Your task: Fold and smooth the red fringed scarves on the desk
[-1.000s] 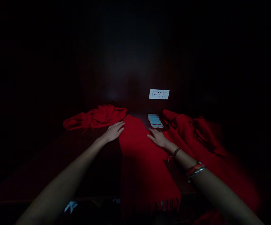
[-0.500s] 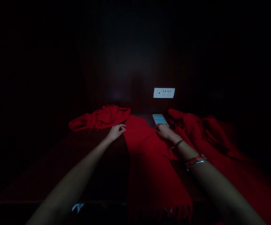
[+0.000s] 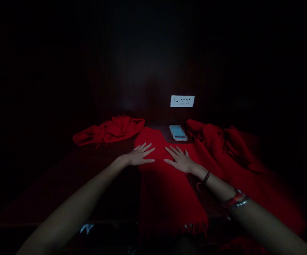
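Note:
A red fringed scarf (image 3: 166, 191) lies spread over the dark table, its fringe hanging past the near edge. My left hand (image 3: 140, 156) rests on its left side, fingers spread, a ring on one finger. On the scarf's right side lies my right hand (image 3: 179, 158), palm down with the fingers stretched out. Nothing is held in either hand. To the left behind my hand sits a crumpled red fringed cloth (image 3: 113, 130). More red cloth (image 3: 222, 148) is heaped and trails off at the right; whether it joins the scarf I cannot tell.
A phone (image 3: 178, 133) with a lit screen lies on the table behind my right hand. Above it a white socket plate (image 3: 182, 101) is set in the dark back wall (image 3: 140, 81). The table's front edge (image 3: 111, 222) shows dimly. Both sides are very dark.
Half a second ago my fingers were curled at the scarf's two edges. Both hands have since come nearer to me and inward, and now lie flat with spread fingers on the scarf.

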Tool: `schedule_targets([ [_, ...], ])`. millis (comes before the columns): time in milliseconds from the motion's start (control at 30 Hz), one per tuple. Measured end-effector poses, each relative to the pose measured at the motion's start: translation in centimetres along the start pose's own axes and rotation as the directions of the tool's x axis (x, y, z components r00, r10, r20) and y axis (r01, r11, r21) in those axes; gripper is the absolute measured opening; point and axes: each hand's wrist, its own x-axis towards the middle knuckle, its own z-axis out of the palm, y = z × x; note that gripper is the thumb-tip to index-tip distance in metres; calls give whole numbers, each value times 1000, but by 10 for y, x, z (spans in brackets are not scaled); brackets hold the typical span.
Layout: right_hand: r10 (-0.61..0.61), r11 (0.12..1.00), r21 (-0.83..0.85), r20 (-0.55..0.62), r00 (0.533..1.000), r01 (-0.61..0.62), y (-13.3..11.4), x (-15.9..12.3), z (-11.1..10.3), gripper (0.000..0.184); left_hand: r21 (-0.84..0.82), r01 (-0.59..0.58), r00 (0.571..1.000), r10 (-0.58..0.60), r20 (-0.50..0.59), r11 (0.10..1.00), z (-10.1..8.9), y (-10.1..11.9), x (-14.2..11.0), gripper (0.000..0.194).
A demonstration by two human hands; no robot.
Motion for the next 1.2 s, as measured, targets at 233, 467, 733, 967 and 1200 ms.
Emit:
schedule_targets([
  [233, 10, 999, -46, 71, 997, -7, 22, -22, -1, 68, 38, -6, 1000, 6, -7, 999, -1, -6, -4, 74],
  [467, -52, 998, 22, -35, 998, 53, -4, -22, -12, 69, 47, -41, 998, 43, -39, 998, 2, -7, -3, 71],
  [733, 34, 999, 6, -11, 999, -34, -35, -11, 13, 73, 61, -48, 998, 50, -32, 997, 2, -11, -5, 70],
  [967, -9, 998, -70, 47, 999, 12, -9, -41, 4, 67, 33, -36, 999, 37, -24, 999, 0, -11, -5, 72],
  [1200, -502, 793, -403, -8, 865, 457, -21, -49, -19, 39, 21, -19, 1000, 19, -6, 1000, -3, -8, -5, 74],
])
